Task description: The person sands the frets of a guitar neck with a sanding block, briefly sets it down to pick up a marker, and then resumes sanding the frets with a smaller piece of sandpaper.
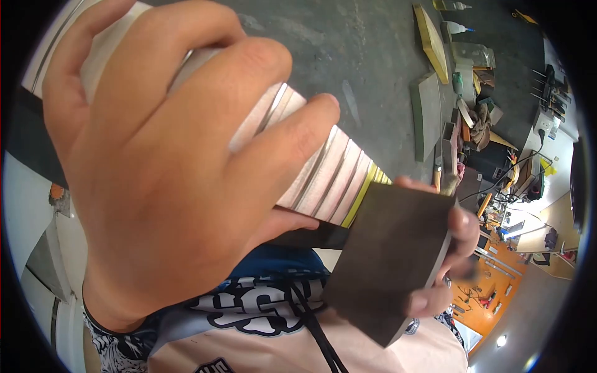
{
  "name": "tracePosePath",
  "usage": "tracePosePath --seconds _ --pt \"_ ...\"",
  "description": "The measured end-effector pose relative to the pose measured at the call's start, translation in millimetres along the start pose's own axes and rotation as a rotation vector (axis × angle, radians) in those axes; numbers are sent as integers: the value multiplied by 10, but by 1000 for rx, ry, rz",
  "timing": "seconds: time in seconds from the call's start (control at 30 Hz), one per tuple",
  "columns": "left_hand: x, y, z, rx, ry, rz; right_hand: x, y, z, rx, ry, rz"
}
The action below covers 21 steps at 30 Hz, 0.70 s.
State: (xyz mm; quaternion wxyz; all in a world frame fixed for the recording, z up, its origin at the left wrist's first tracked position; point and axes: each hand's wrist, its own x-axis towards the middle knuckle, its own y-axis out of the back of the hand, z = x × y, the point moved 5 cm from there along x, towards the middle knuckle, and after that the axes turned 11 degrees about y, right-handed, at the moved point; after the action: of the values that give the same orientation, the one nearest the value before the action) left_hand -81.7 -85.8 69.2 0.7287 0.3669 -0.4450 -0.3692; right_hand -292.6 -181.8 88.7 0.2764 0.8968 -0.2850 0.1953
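Note:
My left hand (168, 143) is wrapped over a row of pale, flat-sided slabs (317, 180) standing side by side, its fingers curled over the top and the thumb along the near side. The row runs slantwise along the near edge of the dark table (348, 56). Thin yellow strips (367, 189) show at its right end. My right hand (451, 261) grips a dark grey rectangular block (392, 255) by its right side, fingers bent around the edge. The block is tilted and overlaps the yellow end of the row in this view. Part of the right hand is hidden behind it.
Two flat boards (429, 112) lie along the right part of the table. Beyond them are small bottles (460, 28), a clear jar (474, 55), a crumpled cloth (480, 127) and cables. An orange tool panel (485, 298) hangs at the far right.

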Motion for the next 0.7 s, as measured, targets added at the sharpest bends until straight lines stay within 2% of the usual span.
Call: tracePosePath --seconds 0.07,0.1,0.13,0.2,0.27,0.43,0.47,0.53,0.63,0.7 --pt "4 -5 0 1 -4 7 -99 -22 -16 169 -102 38" --pt "7 -8 1 1 -6 10 -138 4 140 157 -19 288" --pt "6 -9 3 2 -9 13 -104 177 198 -43 -342 435" --pt "-15 -4 0 17 -27 6 272 140 213 -385 211 -154" --pt "-15 4 -13 26 -29 6 193 94 100 -516 255 -317" --pt "-11 25 12 31 -37 12 -31 67 281 -171 -38 326" --pt "-24 27 18 37 -53 26 371 136 191 -710 117 -375" --pt "-46 28 -12 58 -81 61 420 427 513 -564 141 -62" --pt "-68 31 -41 44 -121 89 470 517 466 -451 187 -30" --pt "-67 51 -32 64 -137 91 453 471 433 -448 279 -160"
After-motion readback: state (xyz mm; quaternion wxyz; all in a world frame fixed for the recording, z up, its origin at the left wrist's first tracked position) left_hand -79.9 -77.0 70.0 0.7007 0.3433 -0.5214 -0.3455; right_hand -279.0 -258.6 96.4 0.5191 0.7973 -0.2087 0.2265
